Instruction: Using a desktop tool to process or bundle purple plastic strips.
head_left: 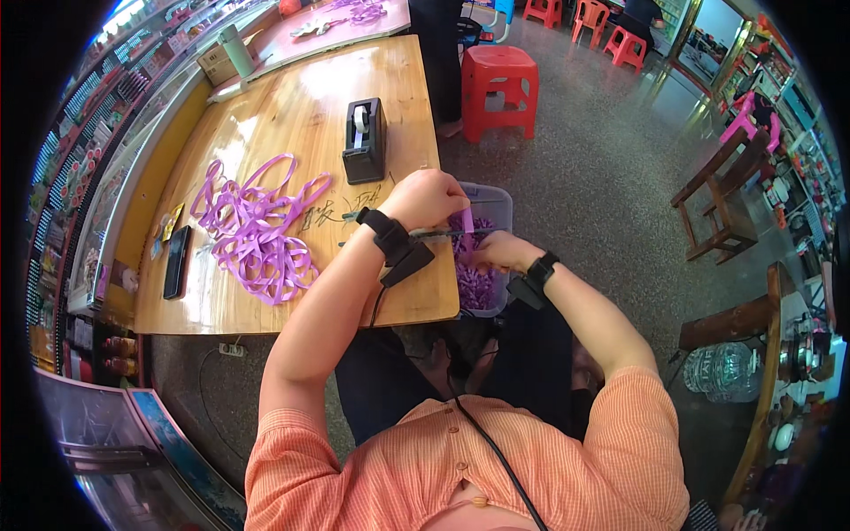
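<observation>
Left hand (427,196): fingers closed on purple ribbon strip (468,221), above the bin. Right hand (503,253): apart from the left, at the strip's lower part; grip cannot be told. Below: plastic bin (496,196), holding many purple pieces (478,288), seemingly the portion done. Wooden table (292,106): loose ribbon heap (257,232), seemingly the portion left; black tape dispenser (364,162); dark phone (177,263).

Ribbon strip (468,221): purple, narrow, flat; stretched out above the tub, lower end hard to make out.
Tub (497,198): pale translucent plastic, rounded corners, open top; just beside the table (292,97) edge.
Purple bits (478,290): many, small, crinkled; heaped in tub.
Ribbon pile (254,227): purple, long loose loops, tangled; spread on tabletop.
</observation>
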The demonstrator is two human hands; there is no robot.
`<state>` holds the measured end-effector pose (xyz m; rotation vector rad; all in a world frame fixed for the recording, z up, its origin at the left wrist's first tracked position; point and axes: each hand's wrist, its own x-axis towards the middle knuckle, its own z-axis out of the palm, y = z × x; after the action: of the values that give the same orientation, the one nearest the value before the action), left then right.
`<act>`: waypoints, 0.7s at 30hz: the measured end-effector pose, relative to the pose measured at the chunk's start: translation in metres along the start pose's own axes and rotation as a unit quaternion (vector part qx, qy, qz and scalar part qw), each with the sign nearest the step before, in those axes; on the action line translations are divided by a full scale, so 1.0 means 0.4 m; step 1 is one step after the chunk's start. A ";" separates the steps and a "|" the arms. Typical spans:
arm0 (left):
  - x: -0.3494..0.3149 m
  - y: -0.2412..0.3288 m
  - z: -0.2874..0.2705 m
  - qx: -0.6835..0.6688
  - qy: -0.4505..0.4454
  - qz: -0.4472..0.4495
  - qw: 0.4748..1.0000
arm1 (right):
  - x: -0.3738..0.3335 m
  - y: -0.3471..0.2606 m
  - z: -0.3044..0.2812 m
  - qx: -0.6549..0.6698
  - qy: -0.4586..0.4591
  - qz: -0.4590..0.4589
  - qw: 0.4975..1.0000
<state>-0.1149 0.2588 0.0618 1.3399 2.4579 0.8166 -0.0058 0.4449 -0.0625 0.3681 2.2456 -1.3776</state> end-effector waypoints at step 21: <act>0.004 0.006 0.005 0.000 0.003 -0.039 0.999 | 0.000 0.043 0.142 0.103 0.247 -0.233 0.935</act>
<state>-0.1132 0.2620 0.0615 1.2340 2.4984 0.8023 0.0167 0.4025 -0.0971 0.2828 2.7234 -1.9532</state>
